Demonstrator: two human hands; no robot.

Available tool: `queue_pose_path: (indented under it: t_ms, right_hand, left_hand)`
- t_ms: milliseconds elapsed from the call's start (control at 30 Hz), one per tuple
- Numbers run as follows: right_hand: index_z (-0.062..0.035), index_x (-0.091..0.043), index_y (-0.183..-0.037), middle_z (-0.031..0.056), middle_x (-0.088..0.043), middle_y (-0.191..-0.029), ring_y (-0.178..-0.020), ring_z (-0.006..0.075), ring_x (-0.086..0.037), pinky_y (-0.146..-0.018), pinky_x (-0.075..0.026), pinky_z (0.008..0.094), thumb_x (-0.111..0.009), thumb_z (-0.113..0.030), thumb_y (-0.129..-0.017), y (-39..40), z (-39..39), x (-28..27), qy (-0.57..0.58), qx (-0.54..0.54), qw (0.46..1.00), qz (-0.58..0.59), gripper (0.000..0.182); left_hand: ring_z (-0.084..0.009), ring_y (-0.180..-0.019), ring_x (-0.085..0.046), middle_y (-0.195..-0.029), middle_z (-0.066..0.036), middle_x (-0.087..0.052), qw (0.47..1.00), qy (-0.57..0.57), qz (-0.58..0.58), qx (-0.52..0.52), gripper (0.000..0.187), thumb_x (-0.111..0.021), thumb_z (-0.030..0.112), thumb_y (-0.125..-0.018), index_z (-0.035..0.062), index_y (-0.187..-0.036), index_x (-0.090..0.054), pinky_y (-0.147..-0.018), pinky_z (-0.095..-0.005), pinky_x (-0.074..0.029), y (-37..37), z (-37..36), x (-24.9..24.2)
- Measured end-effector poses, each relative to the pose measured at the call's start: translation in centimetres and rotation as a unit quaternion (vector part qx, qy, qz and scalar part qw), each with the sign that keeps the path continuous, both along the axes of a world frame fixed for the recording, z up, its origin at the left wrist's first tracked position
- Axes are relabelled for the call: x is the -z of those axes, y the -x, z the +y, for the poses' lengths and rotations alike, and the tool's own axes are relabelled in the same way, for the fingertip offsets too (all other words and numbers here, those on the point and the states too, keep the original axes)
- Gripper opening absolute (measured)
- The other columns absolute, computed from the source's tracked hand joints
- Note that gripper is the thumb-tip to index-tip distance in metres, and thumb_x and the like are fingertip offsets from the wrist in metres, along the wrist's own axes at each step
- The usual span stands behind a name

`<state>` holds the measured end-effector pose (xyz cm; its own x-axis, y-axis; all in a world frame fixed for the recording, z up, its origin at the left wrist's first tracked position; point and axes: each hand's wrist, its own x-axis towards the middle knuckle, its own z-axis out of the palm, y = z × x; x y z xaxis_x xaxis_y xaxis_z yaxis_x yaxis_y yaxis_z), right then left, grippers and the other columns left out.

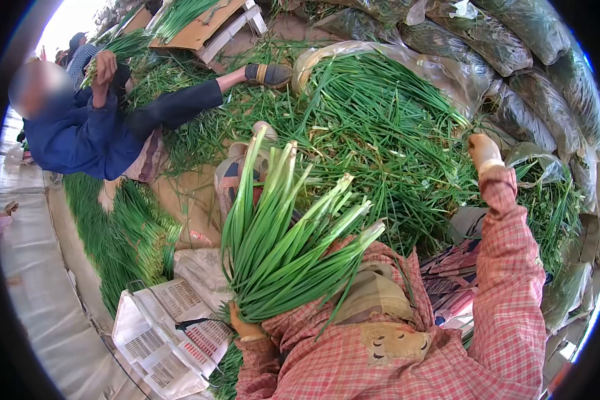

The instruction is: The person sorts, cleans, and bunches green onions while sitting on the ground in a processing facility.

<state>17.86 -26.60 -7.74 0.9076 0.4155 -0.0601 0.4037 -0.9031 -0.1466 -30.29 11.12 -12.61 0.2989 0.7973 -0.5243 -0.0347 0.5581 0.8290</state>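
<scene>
My left hand at 6 o'clock is clenched around the base of a bunch of green chives, leaves fanning up toward 12. My right hand is out at 2 o'clock, touching the loose chive pile; can't tell its grip. A co-worker sits at 10 o'clock holding another bunch.

I note a pale tarpaulin floor, flattened cardboard, bagged greens stacked behind, printed sacks; daylight enters from the upper left.
</scene>
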Motion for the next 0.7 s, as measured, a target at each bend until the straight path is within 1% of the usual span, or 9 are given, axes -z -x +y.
queue_pose_path:
  t_ms: [133,300,367,400,467,500,567,633,700]
  right_hand:
    - [-0.0064,-0.062,-0.092,0.0120,-0.057,-0.080,-0.077,0.0294,-0.056,-0.070,-0.046,0.0390,-0.070,-0.023,-0.065,8.9,11.4,-6.7,-0.278,-0.084,0.955,0.059,0.033]
    - [-0.0051,-0.056,-0.067,0.0080,-0.055,-0.063,-0.059,0.0219,-0.057,-0.052,-0.047,0.0337,-0.058,-0.019,-0.067,19.0,22.2,-6.5,-0.063,-0.240,0.967,-0.051,0.014]
    - [-0.0102,-0.056,-0.072,0.0083,-0.056,-0.070,-0.066,0.0240,-0.055,-0.060,-0.047,0.0350,-0.055,-0.013,-0.068,21.5,22.0,-7.7,-0.239,-0.442,0.851,0.153,0.005]
    - [-0.0073,-0.059,-0.082,0.0109,-0.056,-0.076,-0.072,0.0260,-0.055,-0.063,-0.046,0.0344,-0.055,-0.015,-0.074,23.3,20.9,-7.2,-0.496,-0.455,0.670,0.312,0.012]
    - [0.0012,-0.056,-0.087,0.0152,-0.054,-0.083,-0.079,0.0301,-0.053,-0.069,-0.045,0.0375,-0.055,-0.019,-0.082,23.7,18.2,-10.1,-0.577,-0.484,0.346,0.560,0.021]
    - [0.0005,-0.055,-0.090,0.0178,-0.054,-0.088,-0.084,0.0322,-0.053,-0.070,-0.044,0.0400,-0.051,-0.018,-0.087,23.4,16.1,-10.2,-0.616,-0.514,0.282,0.525,0.019]
    - [-0.0006,-0.053,-0.096,0.0194,-0.055,-0.088,-0.083,0.0332,-0.053,-0.068,-0.044,0.0417,-0.047,-0.020,-0.089,17.6,12.2,-12.0,-0.569,-0.597,0.333,0.457,0.021]
    - [-0.0030,-0.058,-0.081,0.0094,-0.058,-0.082,-0.070,0.0282,-0.056,-0.058,-0.043,0.0359,-0.051,-0.021,-0.085,13.8,7.5,-10.4,-0.532,-0.256,0.708,0.387,0.020]
    - [-0.0034,-0.058,-0.072,0.0051,-0.060,-0.074,-0.068,0.0252,-0.059,-0.056,-0.044,0.0343,-0.057,-0.023,-0.077,9.3,6.2,-6.6,-0.364,0.063,0.893,0.256,0.020]
  left_hand:
    - [-0.0213,-0.089,-0.057,-0.103,-0.012,-0.056,0.961,-0.189,0.114,0.168,0.028,-0.035,0.013,-0.091,-0.0016,-0.115,-0.041,-0.075,-0.0328,-0.049,0.9,-0.5,-0.2]
    - [-0.0202,-0.086,-0.056,-0.099,-0.011,-0.057,0.988,-0.117,0.060,0.084,0.026,-0.035,0.013,-0.092,-0.0015,-0.112,-0.042,-0.075,-0.0313,-0.048,0.3,-1.5,-1.7]
    - [-0.0178,-0.080,-0.055,-0.093,-0.007,-0.057,0.989,-0.101,0.034,0.099,0.025,-0.031,0.016,-0.094,-0.0005,-0.108,-0.044,-0.075,-0.0300,-0.047,0.9,-1.1,-1.5]
    - [-0.0172,-0.080,-0.055,-0.091,-0.006,-0.056,0.980,-0.141,0.064,0.123,0.025,-0.030,0.016,-0.094,0.0000,-0.106,-0.045,-0.075,-0.0299,-0.047,1.1,-1.1,-1.6]
    - [-0.0159,-0.078,-0.054,-0.089,-0.004,-0.056,0.953,-0.216,0.119,0.174,0.026,-0.028,0.018,-0.095,0.0008,-0.103,-0.047,-0.075,-0.0298,-0.046,1.0,-1.3,-1.7]
    - [-0.0148,-0.077,-0.054,-0.086,-0.003,-0.055,0.993,-0.100,0.030,0.057,0.028,-0.028,0.020,-0.095,0.0022,-0.099,-0.049,-0.074,-0.0300,-0.047,1.2,-1.3,-0.9]
    - [-0.0153,-0.078,-0.055,-0.087,-0.004,-0.056,0.999,0.004,-0.037,0.003,0.028,-0.028,0.020,-0.095,0.0027,-0.098,-0.050,-0.074,-0.0307,-0.047,2.1,-0.7,0.3]
    - [-0.0163,-0.081,-0.056,-0.090,-0.005,-0.056,0.999,0.014,-0.032,-0.005,0.029,-0.029,0.021,-0.094,0.0027,-0.099,-0.050,-0.075,-0.0314,-0.048,1.8,-0.8,0.6]
    - [-0.0177,-0.085,-0.057,-0.094,-0.007,-0.057,0.996,-0.071,0.048,0.030,0.029,-0.029,0.021,-0.094,0.0021,-0.102,-0.050,-0.077,-0.0321,-0.048,0.8,-1.8,-0.1]
